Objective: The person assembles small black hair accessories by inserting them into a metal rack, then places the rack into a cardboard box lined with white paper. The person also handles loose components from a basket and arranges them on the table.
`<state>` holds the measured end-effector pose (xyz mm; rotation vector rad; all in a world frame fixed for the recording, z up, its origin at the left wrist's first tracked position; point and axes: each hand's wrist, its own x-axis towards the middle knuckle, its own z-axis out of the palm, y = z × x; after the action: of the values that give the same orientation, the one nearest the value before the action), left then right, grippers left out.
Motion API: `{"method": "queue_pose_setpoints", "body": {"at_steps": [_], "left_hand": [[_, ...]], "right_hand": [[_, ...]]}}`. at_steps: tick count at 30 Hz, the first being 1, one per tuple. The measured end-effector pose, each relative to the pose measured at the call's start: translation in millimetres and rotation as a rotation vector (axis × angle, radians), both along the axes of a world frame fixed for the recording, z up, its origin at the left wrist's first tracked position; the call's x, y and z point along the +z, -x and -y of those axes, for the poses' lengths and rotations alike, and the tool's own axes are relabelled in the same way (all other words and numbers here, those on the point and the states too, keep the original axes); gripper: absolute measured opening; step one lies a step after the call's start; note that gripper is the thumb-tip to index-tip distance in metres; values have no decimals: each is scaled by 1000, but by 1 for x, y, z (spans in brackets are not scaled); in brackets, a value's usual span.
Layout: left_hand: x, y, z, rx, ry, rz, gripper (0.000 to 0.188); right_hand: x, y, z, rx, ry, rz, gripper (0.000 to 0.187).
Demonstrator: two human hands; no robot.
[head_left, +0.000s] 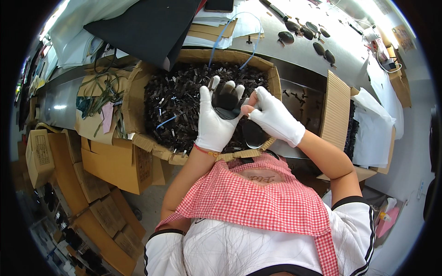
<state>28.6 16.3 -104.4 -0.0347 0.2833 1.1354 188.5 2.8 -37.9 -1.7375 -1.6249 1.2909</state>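
My left hand (215, 120), in a white glove, is palm up with its fingers curled round a dark, glossy oval piece (225, 99). More dark material lies across the palm under it. Close by on the right, my right hand (271, 112) wears a white glove with bare thumb and fingertips showing. Those tips are pinched together at the edge of the left palm, and what is between them is too small to make out. Below the right hand is another dark oval piece (254, 134) with a shiny rim. Both hands are over a carton (134, 99) heaped with small dark parts (170, 101).
Several dark oval pieces with stems (286, 37) lie on the metal bench (262, 46). A black sheet (142, 27) hangs over the carton's back left. Strips and cloth scraps (103, 103) lie at left. An open carton (338, 108) stands at right, stacked boxes (108, 211) at lower left.
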Motion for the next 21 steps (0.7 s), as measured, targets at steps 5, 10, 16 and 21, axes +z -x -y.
{"method": "queue_pose_setpoints", "body": {"at_steps": [5, 10, 16, 21], "left_hand": [[8, 7, -5, -79, -72, -94, 40], [24, 5, 2, -276, -361, -389, 82], [21, 4, 6, -377, -556, -637, 110], [15, 2, 2, -221, -642, -844, 110]], "right_hand": [[20, -13, -8, 74, -250, 110, 28], [21, -3, -23, 135, -606, 142, 24], [2, 22, -29, 168, -931, 398, 21], [6, 17, -26, 238, -637, 276, 17]]}}
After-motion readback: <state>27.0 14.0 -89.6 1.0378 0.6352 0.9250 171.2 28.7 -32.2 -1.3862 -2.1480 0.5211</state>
